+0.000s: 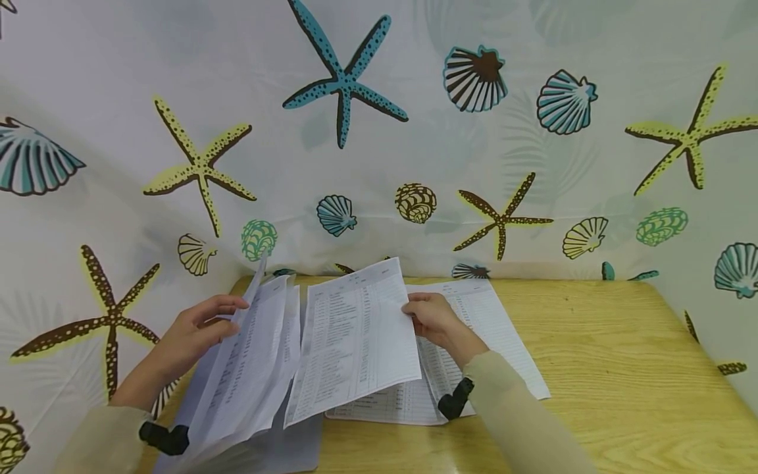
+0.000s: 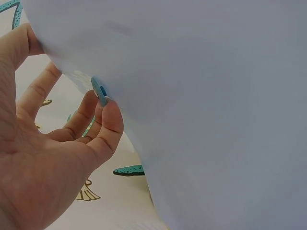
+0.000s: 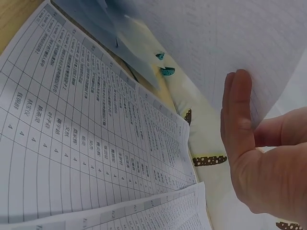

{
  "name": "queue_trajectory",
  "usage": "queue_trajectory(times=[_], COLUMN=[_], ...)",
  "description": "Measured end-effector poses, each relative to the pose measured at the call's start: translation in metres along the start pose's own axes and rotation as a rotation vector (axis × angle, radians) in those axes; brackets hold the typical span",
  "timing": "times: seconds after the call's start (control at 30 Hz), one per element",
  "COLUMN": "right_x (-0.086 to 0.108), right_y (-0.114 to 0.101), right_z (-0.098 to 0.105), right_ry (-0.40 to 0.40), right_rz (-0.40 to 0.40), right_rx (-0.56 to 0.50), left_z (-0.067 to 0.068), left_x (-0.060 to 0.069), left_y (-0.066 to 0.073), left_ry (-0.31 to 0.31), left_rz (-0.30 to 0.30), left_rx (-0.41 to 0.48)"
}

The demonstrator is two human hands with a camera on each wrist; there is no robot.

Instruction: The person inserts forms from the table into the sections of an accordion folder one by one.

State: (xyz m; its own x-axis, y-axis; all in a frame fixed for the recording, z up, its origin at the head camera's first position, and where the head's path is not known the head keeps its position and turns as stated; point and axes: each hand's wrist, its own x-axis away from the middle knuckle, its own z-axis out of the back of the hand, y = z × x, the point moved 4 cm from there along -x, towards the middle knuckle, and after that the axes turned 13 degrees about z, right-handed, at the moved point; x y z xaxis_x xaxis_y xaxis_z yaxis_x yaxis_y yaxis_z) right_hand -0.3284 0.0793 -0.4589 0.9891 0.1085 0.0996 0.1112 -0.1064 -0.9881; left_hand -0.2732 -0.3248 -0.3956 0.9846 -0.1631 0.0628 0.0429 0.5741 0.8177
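My left hand [image 1: 198,329] holds up the left side of a bluish folder [image 1: 195,395], with printed sheets [image 1: 254,349] standing at a slant inside. From the left wrist, the thumb and fingers of this hand [image 2: 57,143] are curled at the edge of a smooth pale leaf [image 2: 216,120]. A small round blue piece [image 2: 99,91] shows by the fingertips. My right hand [image 1: 435,319] pinches the right edge of a loose printed sheet [image 1: 361,329], which hangs tilted above the table. In the right wrist view, thumb and fingers of the right hand [image 3: 264,158] have the sheet [image 3: 230,43] between them.
Under and beside the raised sheet, more printed sheets [image 1: 503,336] overlap on the wooden table [image 1: 616,355]. Their printed rows and table lines show in the right wrist view [image 3: 81,129]. A cloth with starfish and shells [image 1: 379,164] hangs behind and at both sides.
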Motion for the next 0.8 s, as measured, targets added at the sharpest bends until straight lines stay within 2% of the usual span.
queue_trajectory(times=[0.8], right_x=[0.006], right_y=[0.014], right_z=[-0.029], right_ry=[-0.095], right_rz=[-0.007], right_rx=[0.034], left_z=[0.0], left_x=[0.002], left_y=[0.001], left_ry=[0.0], left_rz=[0.033], left_rx=[-0.014])
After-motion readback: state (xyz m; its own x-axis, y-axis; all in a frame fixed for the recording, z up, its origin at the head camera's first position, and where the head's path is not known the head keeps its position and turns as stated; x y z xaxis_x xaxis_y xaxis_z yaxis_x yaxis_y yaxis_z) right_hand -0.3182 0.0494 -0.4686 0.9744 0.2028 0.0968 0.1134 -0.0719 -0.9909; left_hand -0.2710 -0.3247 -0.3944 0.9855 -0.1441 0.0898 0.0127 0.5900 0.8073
